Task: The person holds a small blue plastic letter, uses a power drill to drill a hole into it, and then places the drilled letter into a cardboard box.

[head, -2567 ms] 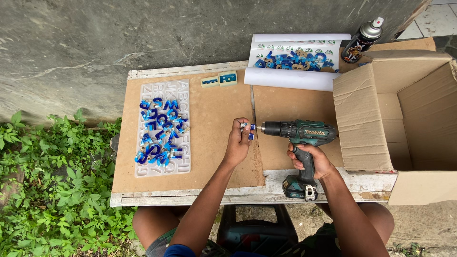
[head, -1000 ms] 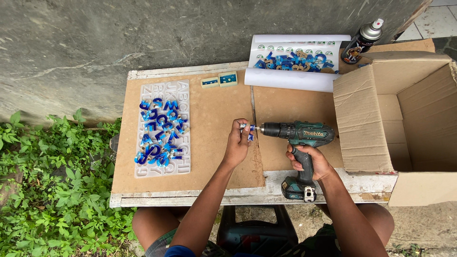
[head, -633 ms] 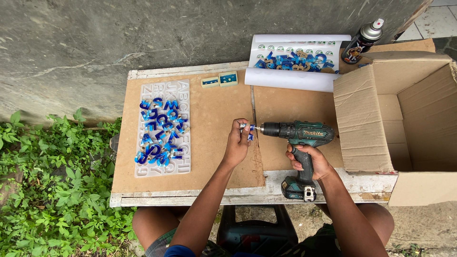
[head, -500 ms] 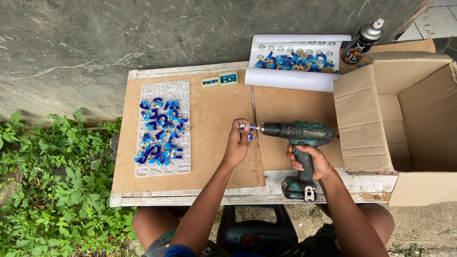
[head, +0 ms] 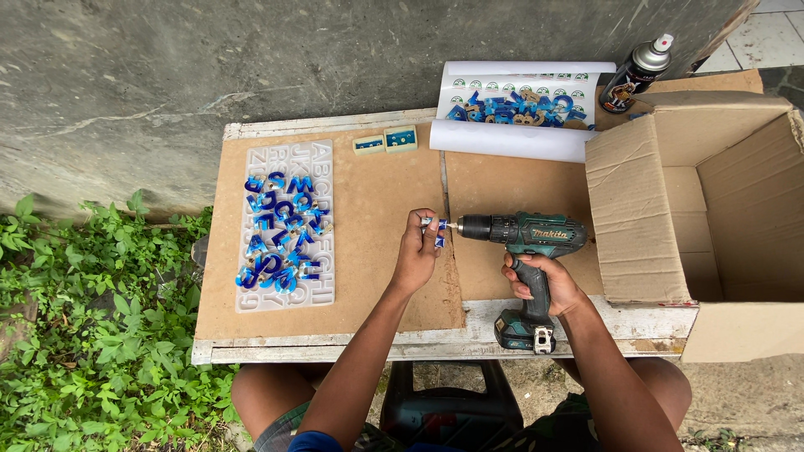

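Item: drilling station, taken from above, with all places given relative to the cordless drill [head: 523, 238].

Change since the earlier views: none that we can find. Both hands, the drill and the piece sit where they sat a few seconds back; we judge the drilling to be at a steady hold, not starting or ending.

Right hand [head: 544, 283]: we have it wrapped fully around the drill's grip, just below the teal body, fingers closed tight. The battery foot rests on the table's front edge.

Left hand [head: 416, 249]: directly left of the drill's nose, fingers pinched shut on a small blue letter piece [head: 439, 224], which touches the bit's tip.

Surface: a brown board-topped table [head: 377, 201] with a pale worn frame.
- Far left of the drill: a clear letter mould [head: 287, 159] heaped with blue letters [head: 280, 234].
- Up and left: two small teal blocks [head: 385, 141].
- Above: a white sheet [head: 515, 109], rolled at both edges, carrying more blue letters.
- Up and right: a spray can [head: 635, 74].
- Right, just beside: an open cardboard box [head: 720, 209], lying on its side, nothing showing inside.

Room: outdoors. A grey concrete wall [head: 251, 59] stands beyond the table; green weeds [head: 92, 326] grow well left; a dark stool [head: 448, 410] shows beneath.
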